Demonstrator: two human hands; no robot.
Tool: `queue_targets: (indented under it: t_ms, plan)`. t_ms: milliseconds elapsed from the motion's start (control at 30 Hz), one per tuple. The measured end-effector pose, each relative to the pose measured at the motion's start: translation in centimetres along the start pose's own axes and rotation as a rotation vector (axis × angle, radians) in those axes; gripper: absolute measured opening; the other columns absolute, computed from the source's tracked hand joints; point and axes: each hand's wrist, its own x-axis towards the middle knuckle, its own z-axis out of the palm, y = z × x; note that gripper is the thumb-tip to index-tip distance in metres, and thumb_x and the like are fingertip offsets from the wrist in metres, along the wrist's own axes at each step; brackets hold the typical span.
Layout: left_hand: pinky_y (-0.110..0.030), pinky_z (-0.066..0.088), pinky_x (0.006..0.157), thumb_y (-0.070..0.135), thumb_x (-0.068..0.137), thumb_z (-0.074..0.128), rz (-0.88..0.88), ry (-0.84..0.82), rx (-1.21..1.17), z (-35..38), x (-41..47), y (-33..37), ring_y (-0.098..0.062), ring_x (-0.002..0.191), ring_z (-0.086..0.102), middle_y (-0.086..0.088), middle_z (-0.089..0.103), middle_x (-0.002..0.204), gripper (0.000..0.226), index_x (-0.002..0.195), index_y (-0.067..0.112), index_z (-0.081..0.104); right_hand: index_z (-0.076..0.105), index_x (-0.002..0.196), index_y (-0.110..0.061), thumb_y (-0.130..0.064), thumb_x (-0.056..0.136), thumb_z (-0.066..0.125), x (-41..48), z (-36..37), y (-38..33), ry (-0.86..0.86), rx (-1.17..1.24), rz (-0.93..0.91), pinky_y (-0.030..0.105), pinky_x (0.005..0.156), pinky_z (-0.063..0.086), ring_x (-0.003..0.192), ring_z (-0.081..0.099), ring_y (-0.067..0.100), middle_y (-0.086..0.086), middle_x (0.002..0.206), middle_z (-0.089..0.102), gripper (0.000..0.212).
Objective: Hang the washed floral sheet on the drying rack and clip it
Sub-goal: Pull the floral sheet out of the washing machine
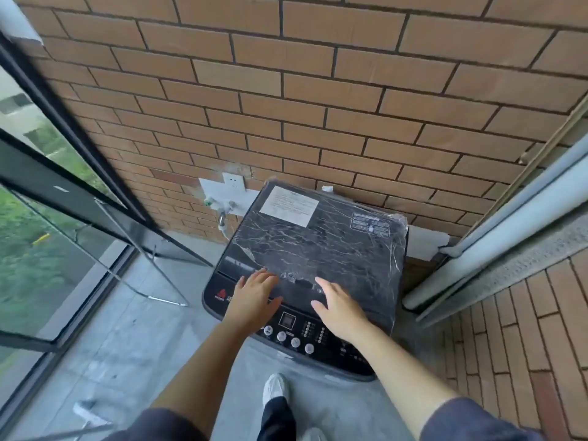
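A black top-loading washing machine (321, 249) stands against the brick wall, its lid down and covered in crinkled plastic film. My left hand (253, 296) lies flat on the front edge of the lid, fingers straight. My right hand (342, 308) hovers or rests just right of it over the same edge, fingers spread. The control panel (296, 332) with round buttons sits below both hands. A thin metal drying rack frame (149, 265) stands on the floor to the left. No floral sheet is in view.
Brick wall (286, 106) behind the machine, with a socket (234, 183) and tap (222, 214) at its left. Glass balcony panels (47, 233) line the left side. A sliding door frame (496, 249) and tiled sill stand at the right. Concrete floor (127, 345) lies below.
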Motion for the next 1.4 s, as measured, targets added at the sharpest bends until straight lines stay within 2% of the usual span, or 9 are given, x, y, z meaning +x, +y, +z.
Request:
queue_targets:
  t_ms: [267, 467, 667, 833, 1033, 1133, 1233, 1300, 1400]
  plan:
    - [-0.039, 0.028, 0.105, 0.035, 0.091, 0.050, 0.169, -0.136, 0.074, 1.8, 5.0, -1.8, -0.013, 0.133, 0.037, 0.010, 0.047, 0.141, 0.047, 0.137, 0.029, 0.042, 0.033, 0.142, -0.029, -0.037, 0.098, 0.040, 3.5, 0.1, -1.1, -0.054, -0.077, 0.129, 0.041, 0.105, 0.032, 0.126, 0.044, 0.026, -0.001, 0.138, 0.051, 0.046]
    - [-0.041, 0.030, 0.101, 0.046, 0.082, 0.056, 0.249, -0.159, 0.172, 1.8, 5.6, -2.2, -0.017, 0.128, 0.039, 0.011, 0.046, 0.138, 0.057, 0.136, 0.033, 0.041, 0.042, 0.136, -0.026, -0.034, 0.097, 0.042, 3.1, -1.1, -1.9, -0.053, -0.043, 0.140, 0.039, 0.102, 0.033, 0.125, 0.044, 0.022, -0.005, 0.136, 0.053, 0.040]
    - [-0.046, 0.044, 0.088, 0.053, 0.053, 0.081, 0.389, 0.060, 0.218, -0.8, 5.1, -1.6, -0.020, 0.103, 0.059, 0.009, 0.062, 0.110, 0.075, 0.119, 0.030, 0.055, 0.043, 0.133, -0.029, -0.039, 0.088, 0.056, 1.9, -3.7, -2.4, -0.001, -0.060, 0.031, 0.036, 0.101, 0.036, 0.124, 0.042, 0.019, -0.007, 0.133, 0.051, 0.048]
    - [-0.049, 0.043, 0.088, 0.051, 0.053, 0.083, 0.492, 0.225, 0.240, -4.6, 6.2, -0.8, -0.017, 0.096, 0.060, 0.010, 0.062, 0.105, 0.072, 0.116, 0.031, 0.056, 0.034, 0.138, -0.036, -0.031, 0.078, 0.070, 1.1, -6.9, -3.3, 0.010, -0.148, -0.092, 0.034, 0.099, 0.037, 0.123, 0.036, 0.017, -0.005, 0.130, 0.043, 0.070]
    - [-0.059, 0.036, 0.099, 0.041, 0.065, 0.081, 0.567, 0.397, 0.216, -9.1, 7.8, 0.6, -0.015, 0.104, 0.063, 0.009, 0.066, 0.115, 0.049, 0.110, 0.029, 0.065, 0.034, 0.140, -0.037, -0.026, 0.087, 0.062, 0.8, -11.2, -4.2, 0.141, -0.228, -0.220, 0.032, 0.103, 0.034, 0.124, 0.035, 0.014, -0.008, 0.129, 0.040, 0.060]
    - [-0.063, 0.030, 0.104, 0.041, 0.078, 0.061, 0.575, 0.465, 0.138, -11.1, 9.0, 1.7, -0.015, 0.106, 0.065, 0.008, 0.067, 0.116, 0.030, 0.103, 0.026, 0.070, 0.037, 0.141, -0.036, -0.028, 0.093, 0.055, 0.6, -13.5, -4.8, 0.221, -0.262, -0.251, 0.034, 0.111, 0.025, 0.133, 0.032, 0.013, -0.010, 0.142, 0.037, 0.051]
    - [-0.064, 0.030, 0.104, 0.039, 0.085, 0.046, 0.569, 0.538, 0.050, -13.2, 10.6, 3.2, -0.014, 0.104, 0.065, 0.007, 0.069, 0.111, 0.034, 0.100, 0.023, 0.072, 0.041, 0.141, -0.030, -0.024, 0.093, 0.056, 0.4, -14.8, -5.4, 0.421, -0.358, -0.254, 0.042, 0.117, 0.014, 0.139, 0.031, 0.017, -0.005, 0.150, 0.034, 0.051]
    - [-0.063, 0.028, 0.105, 0.037, 0.087, 0.046, 0.561, 0.595, -0.014, -14.5, 12.1, 4.3, -0.013, 0.103, 0.065, 0.007, 0.071, 0.107, 0.034, 0.101, 0.022, 0.073, 0.043, 0.139, -0.025, -0.023, 0.088, 0.061, 0.2, -15.1, -5.4, 0.577, -0.390, -0.265, 0.050, 0.116, 0.013, 0.139, 0.033, 0.019, -0.002, 0.149, 0.038, 0.055]
    - [-0.061, 0.025, 0.107, 0.035, 0.089, 0.045, 0.542, 0.649, -0.063, -16.2, 14.9, 5.8, -0.014, 0.107, 0.063, 0.006, 0.071, 0.105, 0.034, 0.107, 0.021, 0.071, 0.033, 0.145, -0.020, -0.026, 0.086, 0.060, 0.7, -15.8, -5.3, 0.677, -0.456, -0.239, 0.056, 0.115, 0.013, 0.143, 0.024, 0.021, 0.000, 0.154, 0.030, 0.065]
